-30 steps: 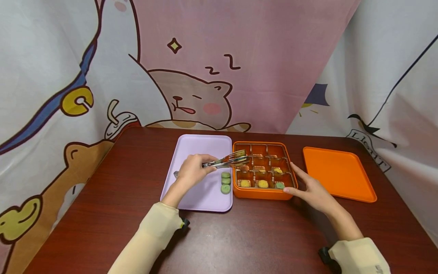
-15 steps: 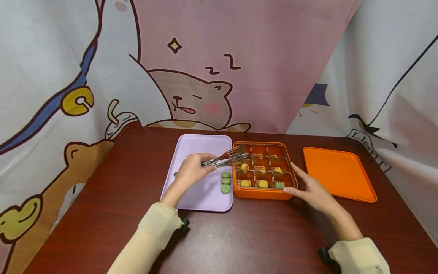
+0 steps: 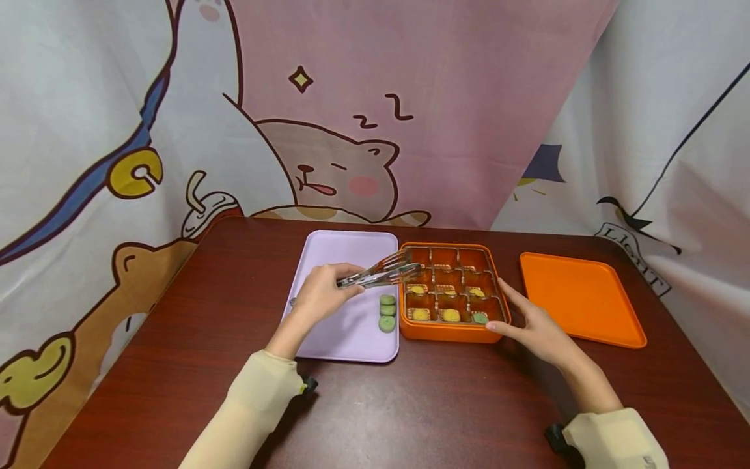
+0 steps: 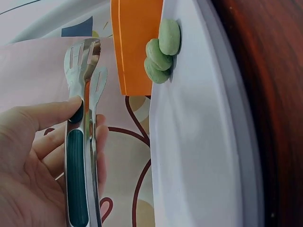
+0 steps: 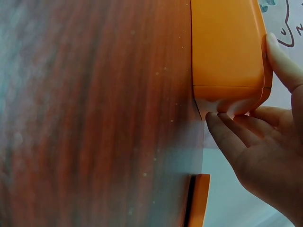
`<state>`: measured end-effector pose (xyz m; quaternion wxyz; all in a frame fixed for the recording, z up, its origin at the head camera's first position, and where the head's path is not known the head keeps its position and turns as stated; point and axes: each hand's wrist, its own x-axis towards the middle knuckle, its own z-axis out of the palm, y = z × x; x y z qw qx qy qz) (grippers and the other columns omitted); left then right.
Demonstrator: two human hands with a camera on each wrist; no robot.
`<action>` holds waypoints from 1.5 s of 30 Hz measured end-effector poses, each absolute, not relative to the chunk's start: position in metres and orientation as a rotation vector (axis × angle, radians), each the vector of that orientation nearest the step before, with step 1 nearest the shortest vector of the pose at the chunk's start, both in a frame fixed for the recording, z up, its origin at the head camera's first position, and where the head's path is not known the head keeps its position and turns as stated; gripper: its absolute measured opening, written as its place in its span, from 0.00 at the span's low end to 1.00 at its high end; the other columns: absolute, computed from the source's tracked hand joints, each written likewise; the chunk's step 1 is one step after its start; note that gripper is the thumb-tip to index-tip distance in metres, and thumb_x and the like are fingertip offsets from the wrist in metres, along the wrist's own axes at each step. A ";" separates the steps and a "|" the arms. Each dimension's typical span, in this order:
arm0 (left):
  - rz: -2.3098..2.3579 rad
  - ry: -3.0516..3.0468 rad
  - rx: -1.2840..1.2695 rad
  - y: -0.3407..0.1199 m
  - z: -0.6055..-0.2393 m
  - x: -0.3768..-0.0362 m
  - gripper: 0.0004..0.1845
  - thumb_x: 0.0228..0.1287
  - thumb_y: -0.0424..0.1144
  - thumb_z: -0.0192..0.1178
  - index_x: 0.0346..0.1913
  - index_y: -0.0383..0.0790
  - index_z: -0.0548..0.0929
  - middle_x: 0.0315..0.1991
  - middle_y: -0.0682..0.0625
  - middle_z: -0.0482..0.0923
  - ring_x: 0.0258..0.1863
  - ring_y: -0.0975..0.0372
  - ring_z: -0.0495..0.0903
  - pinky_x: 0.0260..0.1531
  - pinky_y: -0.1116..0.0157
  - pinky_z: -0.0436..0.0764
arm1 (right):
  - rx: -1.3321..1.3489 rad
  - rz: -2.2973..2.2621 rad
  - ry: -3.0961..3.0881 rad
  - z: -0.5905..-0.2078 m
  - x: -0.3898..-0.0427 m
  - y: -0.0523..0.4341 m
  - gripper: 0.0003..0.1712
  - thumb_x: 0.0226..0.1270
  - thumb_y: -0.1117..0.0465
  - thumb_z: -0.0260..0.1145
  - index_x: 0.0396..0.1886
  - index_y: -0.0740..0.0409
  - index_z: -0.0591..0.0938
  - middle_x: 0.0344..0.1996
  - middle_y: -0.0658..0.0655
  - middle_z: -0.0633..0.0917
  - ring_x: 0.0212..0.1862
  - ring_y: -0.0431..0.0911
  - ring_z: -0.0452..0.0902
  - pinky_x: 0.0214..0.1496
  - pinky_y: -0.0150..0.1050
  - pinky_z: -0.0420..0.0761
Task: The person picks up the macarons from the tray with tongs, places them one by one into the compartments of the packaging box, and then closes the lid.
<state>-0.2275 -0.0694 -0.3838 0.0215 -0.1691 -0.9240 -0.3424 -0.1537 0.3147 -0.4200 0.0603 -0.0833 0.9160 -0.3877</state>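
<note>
My left hand (image 3: pixel 321 296) holds metal serving tongs (image 4: pixel 78 142) with dark green grips. Their slotted tips stand apart above the left part of an orange box (image 3: pixel 448 333), nothing between them. A clear insert divides the box into several compartments. Yellow round pieces (image 3: pixel 451 315) lie in the front and middle rows. One green piece (image 3: pixel 480 317) sits in the front right compartment. Three round green pieces (image 4: pixel 169 37), like cookies, rest on the lilac tray (image 3: pixel 350 244). My right hand (image 3: pixel 536 326) touches the box's right front corner, thumb at the rim and fairly straight fingers along the side.
An orange lid-like panel (image 3: pixel 580 298) lies on the dark wooden table (image 3: pixel 433 410), to the right of the box. The lilac tray stands close against the box's left side. Behind the table hangs a printed curtain (image 3: pixel 457 117).
The tongs have let go of a yellow piece, which now lies in the middle row's left compartment. My left hand has drawn slightly left. The right hand has stayed on the box.
</note>
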 end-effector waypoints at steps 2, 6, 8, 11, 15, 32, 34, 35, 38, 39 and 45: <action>-1.062 -2.867 -0.519 -0.071 -0.383 -0.227 0.16 0.54 0.46 0.68 0.48 0.54 0.85 0.43 0.56 0.85 0.38 0.57 0.81 0.38 0.60 0.74 | -0.253 -1.176 2.773 -0.420 -0.154 0.315 0.52 0.61 0.46 0.66 0.76 0.47 0.44 0.73 0.66 0.51 0.69 0.70 0.47 0.58 0.71 0.55; -1.052 -2.852 -0.521 -0.075 -0.383 -0.225 0.16 0.53 0.45 0.68 0.48 0.53 0.85 0.42 0.55 0.85 0.37 0.59 0.80 0.37 0.60 0.73 | -0.253 -1.166 2.783 -0.420 -0.154 0.315 0.53 0.61 0.46 0.66 0.76 0.48 0.45 0.73 0.67 0.52 0.69 0.70 0.48 0.58 0.71 0.55; -1.058 -2.839 -0.523 -0.078 -0.383 -0.224 0.16 0.53 0.44 0.69 0.47 0.52 0.86 0.41 0.55 0.85 0.37 0.60 0.80 0.37 0.60 0.74 | -0.250 -1.159 2.786 -0.420 -0.154 0.315 0.53 0.60 0.46 0.66 0.76 0.48 0.45 0.72 0.67 0.52 0.69 0.70 0.48 0.58 0.72 0.55; -1.056 -2.838 -0.519 -0.081 -0.383 -0.224 0.16 0.53 0.44 0.69 0.47 0.52 0.86 0.41 0.56 0.85 0.39 0.61 0.80 0.39 0.60 0.74 | -0.244 -1.161 2.782 -0.419 -0.153 0.315 0.53 0.60 0.46 0.66 0.76 0.47 0.45 0.73 0.67 0.52 0.69 0.70 0.48 0.58 0.72 0.55; -1.045 -2.859 -0.504 -0.085 -0.385 -0.224 0.16 0.53 0.43 0.69 0.48 0.51 0.85 0.43 0.56 0.85 0.41 0.62 0.80 0.41 0.60 0.75 | -0.237 -1.163 2.779 -0.420 -0.153 0.314 0.53 0.60 0.46 0.66 0.76 0.45 0.45 0.73 0.66 0.52 0.69 0.70 0.48 0.57 0.72 0.55; -1.026 -2.870 -0.476 -0.099 -0.389 -0.217 0.17 0.52 0.43 0.70 0.47 0.50 0.86 0.42 0.54 0.85 0.38 0.59 0.80 0.37 0.60 0.74 | -0.246 -1.181 2.770 -0.420 -0.153 0.314 0.52 0.61 0.47 0.66 0.76 0.45 0.44 0.73 0.66 0.52 0.69 0.70 0.49 0.58 0.71 0.56; -1.022 -2.873 -0.477 -0.100 -0.391 -0.217 0.17 0.52 0.43 0.70 0.47 0.50 0.86 0.42 0.54 0.85 0.37 0.59 0.80 0.36 0.60 0.73 | -0.248 -1.183 2.771 -0.420 -0.153 0.314 0.53 0.61 0.47 0.66 0.76 0.45 0.44 0.73 0.66 0.52 0.69 0.70 0.50 0.58 0.71 0.56; -1.020 -2.875 -0.476 -0.100 -0.391 -0.217 0.17 0.52 0.42 0.70 0.47 0.50 0.86 0.42 0.54 0.85 0.37 0.59 0.79 0.36 0.61 0.73 | -0.247 -1.183 2.773 -0.420 -0.153 0.314 0.53 0.61 0.47 0.66 0.76 0.45 0.44 0.73 0.66 0.53 0.69 0.69 0.50 0.58 0.71 0.56; -1.010 -2.876 -0.478 -0.102 -0.393 -0.216 0.17 0.51 0.42 0.70 0.47 0.49 0.86 0.42 0.53 0.85 0.36 0.59 0.79 0.35 0.61 0.72 | -0.245 -1.183 2.773 -0.420 -0.153 0.314 0.53 0.60 0.48 0.67 0.76 0.45 0.44 0.72 0.66 0.53 0.69 0.69 0.50 0.58 0.71 0.56; -1.006 -2.877 -0.477 -0.102 -0.394 -0.216 0.17 0.51 0.42 0.70 0.46 0.49 0.86 0.41 0.53 0.86 0.35 0.59 0.79 0.35 0.62 0.72 | -0.243 -1.182 2.774 -0.420 -0.153 0.314 0.53 0.60 0.48 0.67 0.76 0.45 0.44 0.72 0.66 0.53 0.69 0.69 0.50 0.58 0.71 0.56; -0.989 -2.890 -0.482 -0.106 -0.400 -0.214 0.17 0.51 0.42 0.70 0.46 0.49 0.86 0.42 0.53 0.86 0.36 0.61 0.80 0.34 0.62 0.73 | -0.232 -1.176 2.776 -0.420 -0.153 0.314 0.53 0.60 0.47 0.67 0.76 0.45 0.44 0.72 0.67 0.53 0.69 0.69 0.50 0.58 0.72 0.55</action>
